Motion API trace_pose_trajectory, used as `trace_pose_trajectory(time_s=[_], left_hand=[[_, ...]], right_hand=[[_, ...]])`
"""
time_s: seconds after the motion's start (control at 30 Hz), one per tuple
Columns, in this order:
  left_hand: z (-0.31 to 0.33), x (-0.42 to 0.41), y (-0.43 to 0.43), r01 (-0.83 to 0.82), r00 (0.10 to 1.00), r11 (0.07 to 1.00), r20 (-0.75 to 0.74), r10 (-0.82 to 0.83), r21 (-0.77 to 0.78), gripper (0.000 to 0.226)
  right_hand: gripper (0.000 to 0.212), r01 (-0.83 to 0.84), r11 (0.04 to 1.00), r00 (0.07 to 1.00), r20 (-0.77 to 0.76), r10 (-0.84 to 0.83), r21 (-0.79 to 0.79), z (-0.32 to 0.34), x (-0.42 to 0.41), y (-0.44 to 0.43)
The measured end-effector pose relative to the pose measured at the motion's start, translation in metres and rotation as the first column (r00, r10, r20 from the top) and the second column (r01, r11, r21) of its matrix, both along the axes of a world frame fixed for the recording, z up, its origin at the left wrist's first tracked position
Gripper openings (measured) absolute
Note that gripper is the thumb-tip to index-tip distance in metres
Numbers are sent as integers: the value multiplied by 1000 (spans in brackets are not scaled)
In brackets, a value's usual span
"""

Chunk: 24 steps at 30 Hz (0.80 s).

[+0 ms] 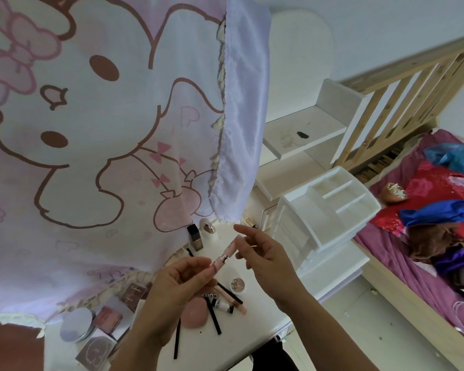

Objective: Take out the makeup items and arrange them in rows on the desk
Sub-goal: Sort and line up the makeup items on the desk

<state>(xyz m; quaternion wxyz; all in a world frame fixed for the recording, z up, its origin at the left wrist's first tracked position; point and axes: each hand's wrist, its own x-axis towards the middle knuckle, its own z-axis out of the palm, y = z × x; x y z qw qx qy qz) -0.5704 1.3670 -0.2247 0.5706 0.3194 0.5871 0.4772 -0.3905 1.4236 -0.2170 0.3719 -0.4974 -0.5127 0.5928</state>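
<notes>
My left hand (180, 279) and right hand (265, 259) both pinch the pink tube (223, 255); its axis runs 7 to 1 o'clock. I judge the left end lower, nearer the desk (252, 333).

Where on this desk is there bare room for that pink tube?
The pink tube could go on a bare strip of desk at the front right, between the black sticks and the edge. The left is crowded with compacts.
</notes>
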Motion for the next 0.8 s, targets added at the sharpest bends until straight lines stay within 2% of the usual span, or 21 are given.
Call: trace_pose_trajectory(time_s=[0.13, 0.27, 0.47, 0.57, 0.67, 0.8], left_hand=[[-7, 1, 7, 187, 978, 982, -87, -190, -41, 28], [-9, 7, 13, 302, 942, 949, -122, -312, -90, 28], [-18, 19, 23, 139, 990, 987, -8, -140, -74, 26], [-18, 23, 34, 48, 997, 997, 59, -45, -61, 25], [-18, 25, 44, -49, 974, 990, 215, 76, -128, 22], [-17, 29, 48, -104, 951, 974, 265, 156, -199, 25]], right_hand=[[26, 39, 996, 999, -34, -42, -80, -2, 0, 9], [16, 11, 996, 1000, 9, -10, -92, -8, 2, 15], [17, 90, 982, 996, -8, -93, -169, -23, 16, 20], [14, 75, 980, 997, 4, -75, -185, -29, 24, 19], [12, 54, 990, 997, 60, -47, -132, -32, 26, 19], [10, 21, 1000, 989, 145, -21, 5, -37, 25, 17]])
